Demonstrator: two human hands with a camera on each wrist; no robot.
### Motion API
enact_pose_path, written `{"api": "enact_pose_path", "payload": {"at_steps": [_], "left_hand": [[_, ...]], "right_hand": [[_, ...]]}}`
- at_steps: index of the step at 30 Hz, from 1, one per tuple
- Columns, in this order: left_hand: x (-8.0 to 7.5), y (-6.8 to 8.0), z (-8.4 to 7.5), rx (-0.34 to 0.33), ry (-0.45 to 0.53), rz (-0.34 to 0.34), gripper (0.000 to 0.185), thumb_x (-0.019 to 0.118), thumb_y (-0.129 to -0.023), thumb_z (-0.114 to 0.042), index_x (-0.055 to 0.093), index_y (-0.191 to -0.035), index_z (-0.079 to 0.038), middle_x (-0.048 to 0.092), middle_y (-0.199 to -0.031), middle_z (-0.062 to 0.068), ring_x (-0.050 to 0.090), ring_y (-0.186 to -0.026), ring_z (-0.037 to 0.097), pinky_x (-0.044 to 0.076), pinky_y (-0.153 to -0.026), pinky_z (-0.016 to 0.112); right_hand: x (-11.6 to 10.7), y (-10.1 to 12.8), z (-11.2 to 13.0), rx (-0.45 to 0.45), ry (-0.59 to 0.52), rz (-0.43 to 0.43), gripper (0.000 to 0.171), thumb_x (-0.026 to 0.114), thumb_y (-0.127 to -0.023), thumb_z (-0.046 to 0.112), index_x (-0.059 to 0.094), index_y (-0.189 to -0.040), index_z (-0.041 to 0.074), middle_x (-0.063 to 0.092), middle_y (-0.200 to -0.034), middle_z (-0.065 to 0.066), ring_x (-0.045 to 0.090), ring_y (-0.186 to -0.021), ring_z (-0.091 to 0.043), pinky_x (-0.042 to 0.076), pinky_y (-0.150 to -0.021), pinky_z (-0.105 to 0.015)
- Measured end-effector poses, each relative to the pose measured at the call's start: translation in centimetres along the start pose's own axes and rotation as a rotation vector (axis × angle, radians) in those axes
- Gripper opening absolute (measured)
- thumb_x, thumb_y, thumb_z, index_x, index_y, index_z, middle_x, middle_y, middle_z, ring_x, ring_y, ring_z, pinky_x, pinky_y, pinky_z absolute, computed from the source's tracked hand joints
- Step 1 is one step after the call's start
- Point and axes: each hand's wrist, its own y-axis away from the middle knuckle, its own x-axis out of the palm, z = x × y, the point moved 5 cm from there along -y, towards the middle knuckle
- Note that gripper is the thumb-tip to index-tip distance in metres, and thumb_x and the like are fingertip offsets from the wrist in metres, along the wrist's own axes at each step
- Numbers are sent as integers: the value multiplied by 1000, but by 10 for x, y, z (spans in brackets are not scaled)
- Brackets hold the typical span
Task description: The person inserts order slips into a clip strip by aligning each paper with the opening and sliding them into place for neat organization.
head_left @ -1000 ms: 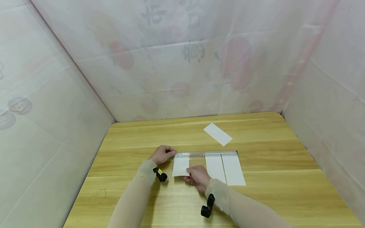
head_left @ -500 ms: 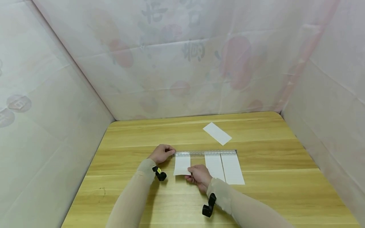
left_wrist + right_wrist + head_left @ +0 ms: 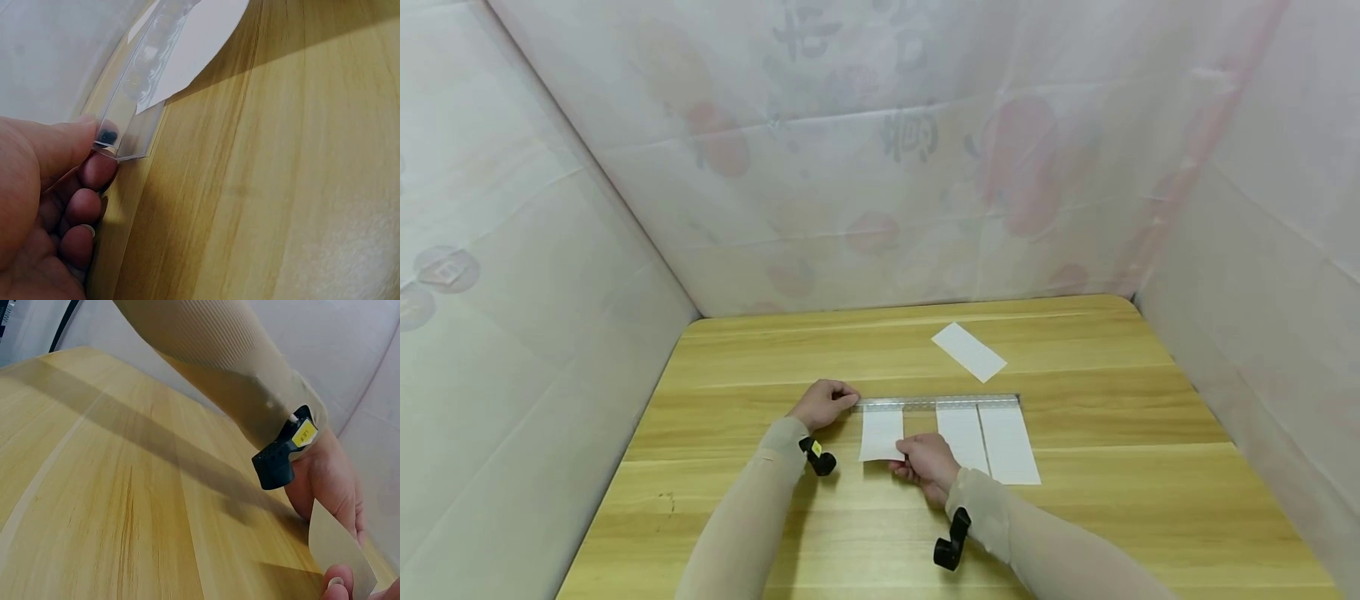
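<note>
A clear plastic strip (image 3: 919, 403) lies across the table, and my left hand (image 3: 822, 405) pinches its left end between thumb and forefinger. In the left wrist view the strip (image 3: 132, 134) looks like a folded channel with round bumps inside. Under the strip's left part sits the top edge of a white paper card (image 3: 882, 432). My right hand (image 3: 929, 467) pinches this card's lower right corner, which is lifted off the table. Further right, two more white cards (image 3: 961, 437) (image 3: 1009, 443) hang from the strip side by side, lying flat. My right wrist partly hides the first of these.
A loose white card (image 3: 969, 352) lies askew beyond the strip. The wood-grain table (image 3: 730, 492) ends at fabric-hung walls (image 3: 820, 192) at the back and both sides. Each wrist wears a black camera mount (image 3: 951, 540).
The right hand and the card it pinches have shifted slightly rightward along the strip. The left hand keeps its hold on the strip's end.
</note>
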Motion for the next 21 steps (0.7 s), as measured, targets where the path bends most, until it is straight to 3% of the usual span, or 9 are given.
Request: {"api": "enact_pose_path", "payload": {"at_steps": [21], "left_hand": [[0,1,0,-34,38,1,15,62,-96,-25,73,-97,-15,65,-100,-1,56,-94,17,45,-89,38]], "right_hand": [[-4,3,0,-11,-4,17,33,51,-97,7,53,-118,-18,65,-69,-10,60,-57,-9,49,-55,-21]]}}
